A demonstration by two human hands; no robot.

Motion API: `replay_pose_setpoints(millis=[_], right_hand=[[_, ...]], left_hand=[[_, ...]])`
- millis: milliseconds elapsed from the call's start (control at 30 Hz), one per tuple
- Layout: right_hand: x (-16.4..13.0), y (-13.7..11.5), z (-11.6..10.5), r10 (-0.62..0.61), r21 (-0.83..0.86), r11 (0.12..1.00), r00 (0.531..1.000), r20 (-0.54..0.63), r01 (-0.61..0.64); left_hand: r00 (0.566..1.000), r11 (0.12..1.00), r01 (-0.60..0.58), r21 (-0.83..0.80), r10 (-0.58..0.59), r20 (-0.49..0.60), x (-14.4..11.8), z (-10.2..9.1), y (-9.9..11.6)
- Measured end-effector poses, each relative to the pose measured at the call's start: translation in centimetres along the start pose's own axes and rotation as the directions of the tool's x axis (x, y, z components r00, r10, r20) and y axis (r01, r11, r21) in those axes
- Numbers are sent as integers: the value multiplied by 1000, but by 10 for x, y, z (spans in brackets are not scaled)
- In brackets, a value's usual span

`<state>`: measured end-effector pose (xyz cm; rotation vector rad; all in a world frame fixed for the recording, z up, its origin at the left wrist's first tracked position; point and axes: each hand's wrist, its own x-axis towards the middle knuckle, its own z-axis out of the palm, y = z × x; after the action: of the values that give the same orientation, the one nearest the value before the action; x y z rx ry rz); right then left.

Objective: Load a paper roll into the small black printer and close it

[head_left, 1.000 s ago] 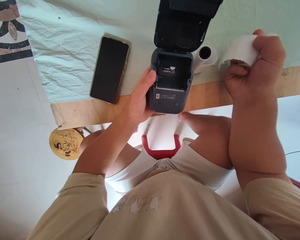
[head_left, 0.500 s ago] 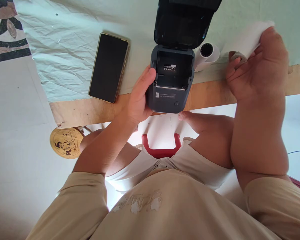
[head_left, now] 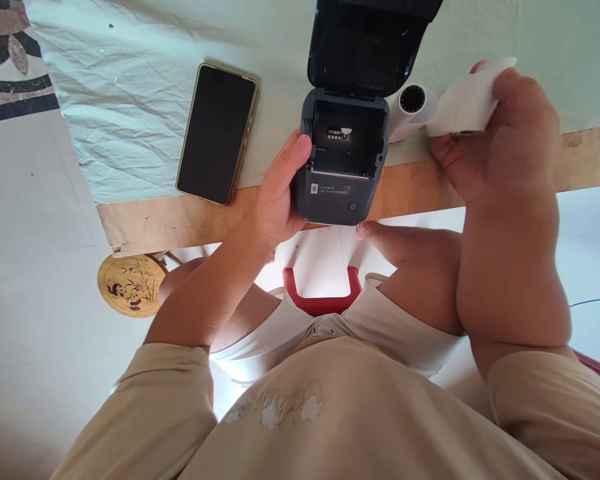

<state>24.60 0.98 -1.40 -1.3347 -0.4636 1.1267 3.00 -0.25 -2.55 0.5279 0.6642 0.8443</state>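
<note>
A dark label printer (head_left: 337, 193) is gripped along its left side by my left hand (head_left: 283, 190), thumb on the edge of its bay. Its black lid (head_left: 365, 50) stands raised, and the paper bay inside holds no roll. My right hand (head_left: 515, 133) is closed around a white paper roll (head_left: 465, 103), whose loose end sticks up by the thumb. Between the printer and that hand, another white roll (head_left: 427, 107) with a black toothed core lies on the cloth, partly hidden behind the printer.
A smartphone (head_left: 217, 133) with a dark screen lies left of the printer on the pale green cloth (head_left: 130, 87). Bare wood (head_left: 180, 223) shows along the table's near edge. Below are a round wooden stool (head_left: 133, 285) and a red frame (head_left: 323, 305) between my legs.
My right hand has moved left with the white paper roll, turning it and bringing it closer to the roll on the cloth. My left hand and the printer stay almost still.
</note>
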Motion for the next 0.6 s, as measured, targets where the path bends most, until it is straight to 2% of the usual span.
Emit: replay_pose_setpoints(millis=[233, 367, 500, 600], right_hand=[[-2, 0, 1, -55, -38, 998, 998, 29, 56], [-2, 1, 3, -79, -61, 995, 997, -8, 78], [-4, -2, 7, -59, -110, 993, 997, -58, 52], [-4, -3, 8, 14, -63, 998, 998, -63, -18]], left_hand=[[1000, 1000, -10, 13, 10, -4, -1, 0, 0], [1000, 1000, -17, -6, 17, 11, -1, 1, 0], [999, 1000, -26, -9, 26, 29, 0, 2, 1], [999, 999, -51, -12, 51, 11, 0, 2, 0]])
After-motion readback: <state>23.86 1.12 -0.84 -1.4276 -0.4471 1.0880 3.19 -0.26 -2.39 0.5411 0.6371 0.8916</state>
